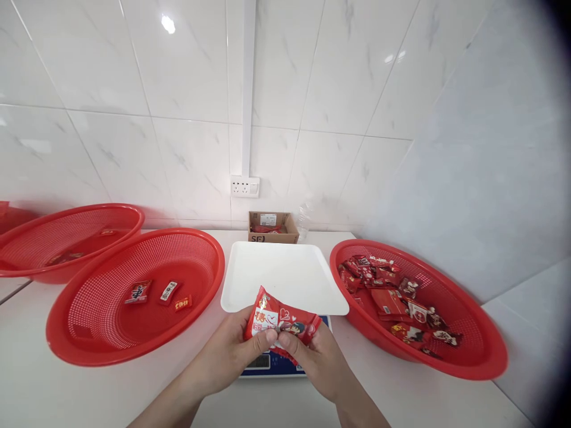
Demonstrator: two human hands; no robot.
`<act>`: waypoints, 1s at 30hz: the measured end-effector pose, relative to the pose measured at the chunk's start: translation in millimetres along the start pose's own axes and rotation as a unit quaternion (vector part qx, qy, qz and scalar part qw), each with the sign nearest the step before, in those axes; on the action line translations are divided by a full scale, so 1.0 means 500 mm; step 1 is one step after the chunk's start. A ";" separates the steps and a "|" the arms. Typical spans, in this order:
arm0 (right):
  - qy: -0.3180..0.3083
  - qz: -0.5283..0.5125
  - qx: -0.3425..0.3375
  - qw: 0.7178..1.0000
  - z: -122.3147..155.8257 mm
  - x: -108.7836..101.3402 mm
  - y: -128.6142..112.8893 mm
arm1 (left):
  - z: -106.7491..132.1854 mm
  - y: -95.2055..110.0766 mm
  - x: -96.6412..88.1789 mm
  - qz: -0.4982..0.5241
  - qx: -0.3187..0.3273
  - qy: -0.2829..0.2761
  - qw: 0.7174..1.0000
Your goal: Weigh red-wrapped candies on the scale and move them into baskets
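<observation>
One red packet [285,316] sat pinched between the left hand [227,353] and right hand [322,364], neither clearly nearer, long axis crosswise and dipping right, in view overlapping the blue scale [285,370] and the near edge of the white tray [276,267].

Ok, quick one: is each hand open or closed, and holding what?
Left hand: closed on one side of the red packet.
Right hand: closed on the other side of that packet.
</observation>
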State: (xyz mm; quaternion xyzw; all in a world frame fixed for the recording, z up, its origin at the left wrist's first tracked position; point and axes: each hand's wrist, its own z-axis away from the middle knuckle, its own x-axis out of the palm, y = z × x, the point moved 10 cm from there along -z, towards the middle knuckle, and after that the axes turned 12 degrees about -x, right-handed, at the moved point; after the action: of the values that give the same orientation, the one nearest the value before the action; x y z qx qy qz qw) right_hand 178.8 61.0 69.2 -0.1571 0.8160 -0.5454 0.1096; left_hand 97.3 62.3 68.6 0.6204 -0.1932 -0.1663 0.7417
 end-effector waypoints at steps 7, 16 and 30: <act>0.007 -0.006 -0.013 1.000 0.000 -0.004 -0.003 | 0.006 0.011 0.008 0.066 0.024 -0.007 0.997; -0.017 0.029 -0.014 0.999 0.008 0.004 -0.002 | 0.002 0.002 0.004 0.105 0.030 0.024 0.994; -0.005 0.073 0.006 0.997 0.013 -0.009 0.014 | 0.004 -0.012 0.004 -0.014 0.000 0.022 1.000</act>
State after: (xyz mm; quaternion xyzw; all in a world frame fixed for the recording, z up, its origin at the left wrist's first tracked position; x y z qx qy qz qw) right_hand 184.2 59.5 60.0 -0.0990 0.8216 -0.5398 0.1541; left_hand 98.3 58.5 63.2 0.6268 -0.1684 -0.1625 0.7432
